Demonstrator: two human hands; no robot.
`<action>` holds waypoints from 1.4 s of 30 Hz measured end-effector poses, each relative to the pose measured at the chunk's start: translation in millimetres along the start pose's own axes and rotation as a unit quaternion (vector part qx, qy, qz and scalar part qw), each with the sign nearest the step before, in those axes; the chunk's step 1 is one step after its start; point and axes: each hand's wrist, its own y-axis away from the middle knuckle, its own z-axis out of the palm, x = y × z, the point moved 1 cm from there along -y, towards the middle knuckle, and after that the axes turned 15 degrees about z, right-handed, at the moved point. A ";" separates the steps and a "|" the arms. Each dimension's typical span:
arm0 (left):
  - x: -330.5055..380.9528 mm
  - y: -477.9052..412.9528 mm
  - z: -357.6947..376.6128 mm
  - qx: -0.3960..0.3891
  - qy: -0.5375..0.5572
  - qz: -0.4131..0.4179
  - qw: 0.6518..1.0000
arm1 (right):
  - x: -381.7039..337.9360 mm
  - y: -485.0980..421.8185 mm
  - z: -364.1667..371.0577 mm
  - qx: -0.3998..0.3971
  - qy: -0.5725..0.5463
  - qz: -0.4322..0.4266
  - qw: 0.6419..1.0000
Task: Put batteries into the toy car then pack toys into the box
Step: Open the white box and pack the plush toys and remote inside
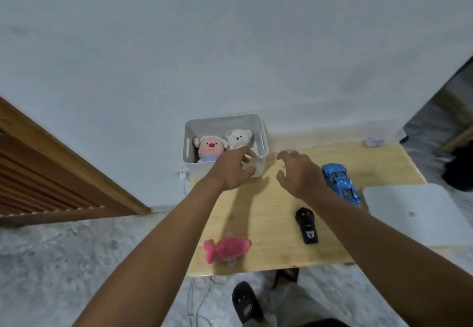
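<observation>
A white box (261, 136) stands at the back left of the wooden table (276, 214). Inside it sit a pink plush doll (209, 148) and a white teddy bear (238, 138). My left hand (234, 170) hovers at the box's front rim, fingers loosely spread, holding nothing. Just right of the box is my right hand (298, 173), also spread and empty. The blue toy car (340, 182) lies right of that hand. A black remote control (306, 225) lies nearer me, and a pink plush fish (226, 248) rests at the table's front left.
A white flat lid or board (419, 214) covers the table's right end. A small object (373, 141) lies at the back right corner. A wall socket with a cable (183, 174) is left of the table. My slippered foot (247, 303) is on the floor below.
</observation>
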 end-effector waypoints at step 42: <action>4.2 -9.9 -49.9 -0.004 -0.091 -0.029 0.995 | -10.8 -33.4 -47.9 0.040 -0.092 -0.113 0.989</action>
